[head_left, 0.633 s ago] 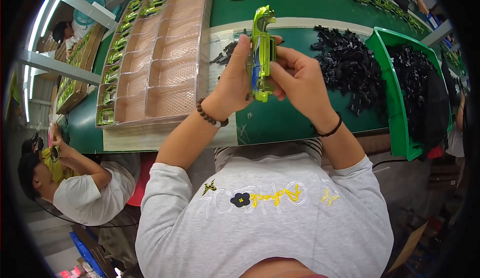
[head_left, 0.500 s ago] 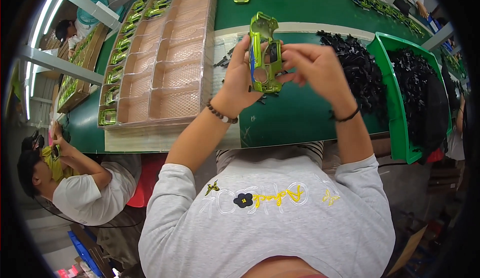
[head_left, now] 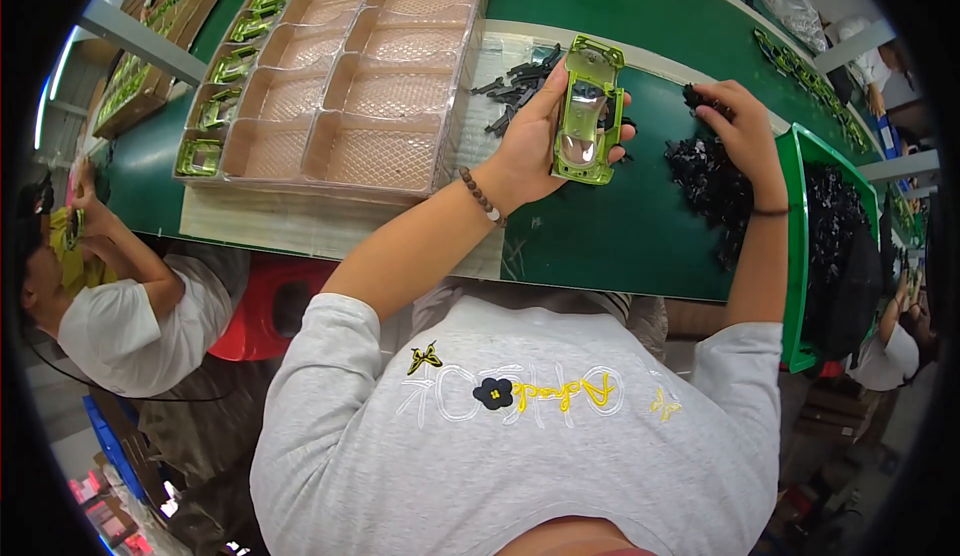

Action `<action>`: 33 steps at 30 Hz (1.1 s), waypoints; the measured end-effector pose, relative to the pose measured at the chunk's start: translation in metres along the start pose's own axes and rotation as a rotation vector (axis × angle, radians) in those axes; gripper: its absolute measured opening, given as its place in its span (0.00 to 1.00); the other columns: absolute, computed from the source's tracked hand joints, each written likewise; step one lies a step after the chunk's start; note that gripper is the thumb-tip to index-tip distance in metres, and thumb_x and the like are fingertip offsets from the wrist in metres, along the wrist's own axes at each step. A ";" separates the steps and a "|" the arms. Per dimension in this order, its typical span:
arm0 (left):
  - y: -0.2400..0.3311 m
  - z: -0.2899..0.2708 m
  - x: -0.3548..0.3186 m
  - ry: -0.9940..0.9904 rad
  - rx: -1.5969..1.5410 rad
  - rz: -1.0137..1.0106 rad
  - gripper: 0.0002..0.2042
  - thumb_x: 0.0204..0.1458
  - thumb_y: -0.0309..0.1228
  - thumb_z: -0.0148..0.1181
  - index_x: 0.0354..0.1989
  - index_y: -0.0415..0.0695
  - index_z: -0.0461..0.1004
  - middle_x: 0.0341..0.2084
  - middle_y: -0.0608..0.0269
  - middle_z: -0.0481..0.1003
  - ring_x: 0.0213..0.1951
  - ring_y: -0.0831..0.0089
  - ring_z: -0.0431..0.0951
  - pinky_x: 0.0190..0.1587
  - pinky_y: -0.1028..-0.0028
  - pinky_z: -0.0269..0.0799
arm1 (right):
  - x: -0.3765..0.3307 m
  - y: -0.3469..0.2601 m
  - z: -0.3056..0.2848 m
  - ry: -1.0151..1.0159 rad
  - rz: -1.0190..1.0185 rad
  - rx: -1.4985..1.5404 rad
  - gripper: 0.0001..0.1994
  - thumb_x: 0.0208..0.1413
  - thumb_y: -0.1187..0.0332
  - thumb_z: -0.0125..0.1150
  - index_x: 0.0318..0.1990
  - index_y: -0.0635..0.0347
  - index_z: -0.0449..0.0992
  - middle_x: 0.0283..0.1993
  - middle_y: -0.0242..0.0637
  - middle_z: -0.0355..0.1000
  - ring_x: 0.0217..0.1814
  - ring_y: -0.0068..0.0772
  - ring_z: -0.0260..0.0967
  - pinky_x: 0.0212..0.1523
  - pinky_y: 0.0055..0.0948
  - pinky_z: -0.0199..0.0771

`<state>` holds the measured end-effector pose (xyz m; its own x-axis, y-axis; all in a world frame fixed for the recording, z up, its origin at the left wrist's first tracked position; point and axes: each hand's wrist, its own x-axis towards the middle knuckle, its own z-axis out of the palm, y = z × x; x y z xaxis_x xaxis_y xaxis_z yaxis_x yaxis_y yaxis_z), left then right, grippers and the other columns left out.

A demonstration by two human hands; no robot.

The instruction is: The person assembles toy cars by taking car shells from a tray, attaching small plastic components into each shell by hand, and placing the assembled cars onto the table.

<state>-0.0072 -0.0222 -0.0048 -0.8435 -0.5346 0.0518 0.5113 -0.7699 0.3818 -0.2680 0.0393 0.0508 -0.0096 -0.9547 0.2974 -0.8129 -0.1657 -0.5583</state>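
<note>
Above the green work surface (head_left: 640, 236), centre of view: lime-green toy car body (head_left: 588, 111), held underside up in the left hand (head_left: 535, 146).

- Grip: left fingers clenched around the shell from its left flank, thumb side below, fingertips (head_left: 625, 131) just showing past the right edge. Shell clear of the table.
- Long axis: runs nearly straight away from the person, tilted slightly right at the far end; one end points to the far side of the table, the other toward the wrist with the bead bracelet (head_left: 483, 196).
- Right hand (head_left: 735, 131): lies to the right of the shell, apart from it, fingers curled down into the pile of small black parts (head_left: 705, 181); whether a piece is pinched cannot be told.
- Relation: black parts lie right of the shell, the right hand nearer them; shell's open cavity faces up toward the camera.
- Adjacent: clear moulded tray (head_left: 350, 86) with empty pockets to the left, more green shells along its left column (head_left: 215, 106); green bin (head_left: 800, 246) at far right.
- Co-worker (head_left: 110, 306) at lower left.
</note>
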 end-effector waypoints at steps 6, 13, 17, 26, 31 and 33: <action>-0.005 0.007 -0.009 0.066 0.375 0.236 0.24 0.62 0.47 0.33 0.66 0.62 0.41 0.52 0.54 0.66 0.47 0.65 0.72 0.42 0.69 0.72 | -0.019 -0.118 0.053 0.193 -0.382 0.033 0.12 0.42 0.80 0.61 0.38 0.61 0.76 0.36 0.36 0.71 0.35 0.35 0.70 0.32 0.26 0.71; -0.014 0.008 -0.012 -0.007 0.525 0.530 0.28 0.61 0.42 0.41 0.67 0.54 0.41 0.55 0.62 0.60 0.54 0.74 0.63 0.52 0.75 0.62 | -0.003 -0.119 0.087 0.427 -0.576 -0.215 0.11 0.36 0.78 0.63 0.33 0.61 0.75 0.34 0.34 0.72 0.30 0.33 0.69 0.28 0.27 0.70; -0.014 0.008 -0.013 -0.088 0.608 0.616 0.28 0.61 0.39 0.41 0.67 0.46 0.42 0.59 0.61 0.57 0.59 0.73 0.57 0.62 0.73 0.47 | 0.000 -0.115 0.089 0.480 -0.597 -0.250 0.11 0.35 0.77 0.62 0.31 0.60 0.75 0.32 0.32 0.73 0.27 0.31 0.68 0.26 0.27 0.69; -0.012 0.009 -0.011 0.006 0.580 0.578 0.27 0.62 0.39 0.34 0.67 0.54 0.36 0.58 0.54 0.57 0.55 0.62 0.65 0.57 0.65 0.62 | -0.004 -0.119 0.097 0.496 -0.504 -0.356 0.12 0.38 0.79 0.62 0.34 0.57 0.78 0.37 0.31 0.76 0.24 0.29 0.66 0.25 0.24 0.68; -0.011 0.007 -0.008 0.017 0.590 0.580 0.24 0.60 0.38 0.35 0.64 0.47 0.45 0.54 0.52 0.62 0.54 0.64 0.66 0.56 0.67 0.62 | -0.008 -0.126 0.093 0.458 -0.444 -0.442 0.12 0.37 0.78 0.60 0.34 0.56 0.78 0.35 0.28 0.76 0.22 0.27 0.63 0.24 0.24 0.66; -0.008 0.005 -0.008 -0.015 0.583 0.547 0.22 0.60 0.37 0.35 0.62 0.43 0.50 0.52 0.52 0.64 0.53 0.65 0.67 0.56 0.68 0.62 | -0.009 -0.125 0.093 0.454 -0.433 -0.453 0.12 0.37 0.78 0.60 0.34 0.57 0.78 0.35 0.28 0.76 0.23 0.27 0.63 0.24 0.24 0.66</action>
<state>-0.0053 -0.0096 -0.0033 -0.5024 -0.7759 0.3816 0.6880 -0.0914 0.7199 -0.1121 0.0454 0.0466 0.2053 -0.6170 0.7597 -0.9566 -0.2905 0.0226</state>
